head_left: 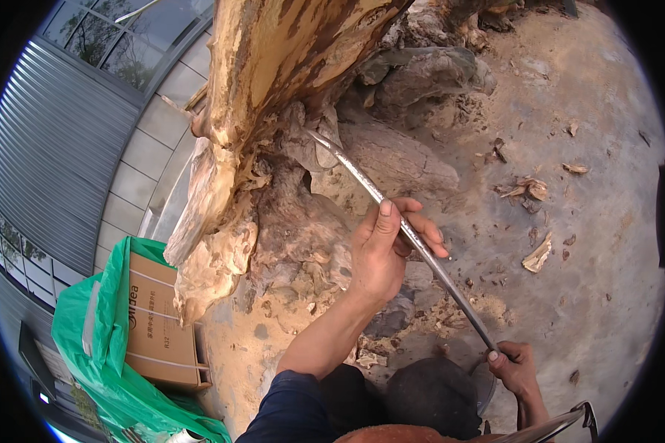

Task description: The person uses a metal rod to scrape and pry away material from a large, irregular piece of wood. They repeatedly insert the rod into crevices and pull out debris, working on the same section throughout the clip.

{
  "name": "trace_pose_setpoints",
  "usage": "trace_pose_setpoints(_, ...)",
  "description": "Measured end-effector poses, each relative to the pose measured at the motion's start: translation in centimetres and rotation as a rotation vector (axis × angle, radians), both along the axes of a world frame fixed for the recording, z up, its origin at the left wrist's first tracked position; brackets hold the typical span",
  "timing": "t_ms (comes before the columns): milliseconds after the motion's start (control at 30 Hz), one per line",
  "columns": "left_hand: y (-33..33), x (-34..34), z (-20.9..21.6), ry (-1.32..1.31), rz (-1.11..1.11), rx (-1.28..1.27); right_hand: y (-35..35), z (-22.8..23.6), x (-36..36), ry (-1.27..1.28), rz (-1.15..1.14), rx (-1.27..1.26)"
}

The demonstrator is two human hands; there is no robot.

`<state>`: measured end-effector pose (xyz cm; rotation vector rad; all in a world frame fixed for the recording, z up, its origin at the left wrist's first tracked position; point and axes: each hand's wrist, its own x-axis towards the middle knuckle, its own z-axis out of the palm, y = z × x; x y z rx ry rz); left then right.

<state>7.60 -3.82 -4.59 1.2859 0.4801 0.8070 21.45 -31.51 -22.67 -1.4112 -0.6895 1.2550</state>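
Note:
A long, slim metal pry bar (443, 277) slants across the middle, its tapered tip up at the left against the root wood. My left hand (383, 251) holds it near mid-length, thumb on top and fingers loosely curled beneath. Farther down, my right hand (517, 368) is closed round the bar's lower end. The tip meets a pale, gnarled root (325, 151) below the big trunk (281, 66); whether it is wedged in a gap I cannot tell. Rough, crumbly wood (292, 210) lies left of the bar, and a thick root (399, 159) runs off behind it.
Wood chips (537, 252) and sawdust litter the concrete floor (606, 295) at the right. On the left, a cardboard box (155, 317) stands partly under a green tarp (89, 325). My knees (432, 391) are close under the bar. A corrugated wall (59, 148) rises beyond paving.

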Motion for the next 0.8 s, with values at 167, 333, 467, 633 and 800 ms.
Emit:
trace_pose_setpoints(167, 0.2, 0.3, 0.9, 0.043, 0.133, -0.027, 0.7, 2.5, 0.1, 0.276, 0.088, -0.108)
trace_pose_setpoints(333, 0.7, 0.0, 1.6, 0.014, 0.126, -0.013, 1.3, 3.0, -1.2, 0.158, 0.025, -0.015)
trace_pose_setpoints(467, 1.0, 0.3, 2.3, -0.026, 0.073, -0.025, 0.9, 2.6, -1.3, 0.073, -0.029, 0.0)
trace_pose_setpoints(633, 1.4, 1.6, 1.6, -0.222, -0.01, -0.105, 1.3, 2.4, 0.1, -0.284, -0.179, 0.075)
trace_pose_setpoints(800, 0.5, 2.5, 2.1, -0.115, 0.142, -0.052, 1.4, 4.4, 1.6, -0.14, -0.105, 0.002)
